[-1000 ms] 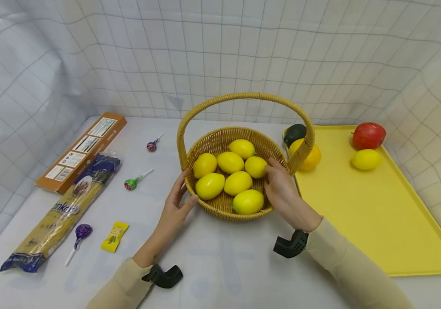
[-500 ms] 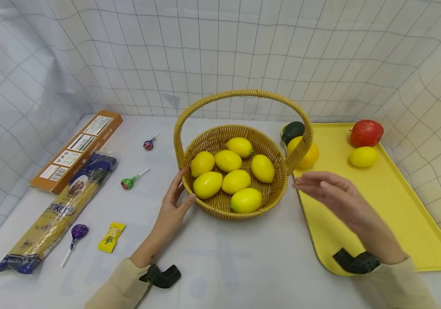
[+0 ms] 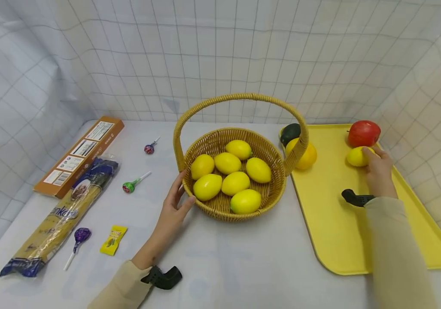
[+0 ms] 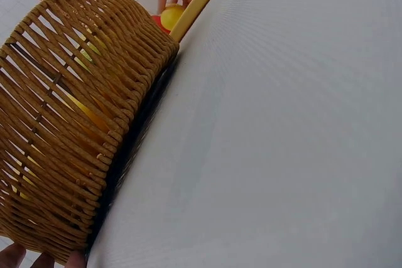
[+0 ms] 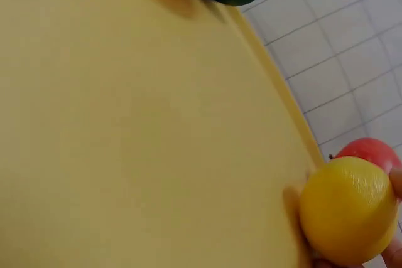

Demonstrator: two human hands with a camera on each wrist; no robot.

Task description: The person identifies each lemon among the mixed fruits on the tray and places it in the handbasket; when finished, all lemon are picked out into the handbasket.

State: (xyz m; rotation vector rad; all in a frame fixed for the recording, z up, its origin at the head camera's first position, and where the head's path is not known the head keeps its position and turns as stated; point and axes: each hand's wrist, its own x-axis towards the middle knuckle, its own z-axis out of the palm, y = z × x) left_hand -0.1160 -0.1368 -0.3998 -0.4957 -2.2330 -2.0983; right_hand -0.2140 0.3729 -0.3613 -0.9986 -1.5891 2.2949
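Observation:
In the head view a wicker basket (image 3: 214,139) with a tall arched handle (image 3: 239,98) stands mid-table, with several lemons (image 3: 235,183) lying in it. My left hand (image 3: 170,210) rests against the basket's left side, thumb by the front rim and fingers spread along the wall. Its fingertips (image 4: 44,260) touch the basket's lower edge in the left wrist view. Over the yellow tray (image 3: 332,231), my right hand (image 3: 380,171) grips a single lemon (image 3: 355,157). The right wrist view has fingers around this lemon (image 5: 345,211), just in front of a red apple (image 5: 367,152).
An orange (image 3: 307,156) and a dark green avocado-like fruit (image 3: 290,134) sit at the tray's back left corner, beside the basket. Leftward lie a brown box (image 3: 81,154), a pasta bag (image 3: 63,214), lollipops (image 3: 129,186) and a yellow wrapped candy (image 3: 114,240). Gridded white cloth rises behind.
My right hand has let go of a lemon at the basket's right side, swung right over the tray, and taken hold of another lemon there. My left hand has stayed at the basket.

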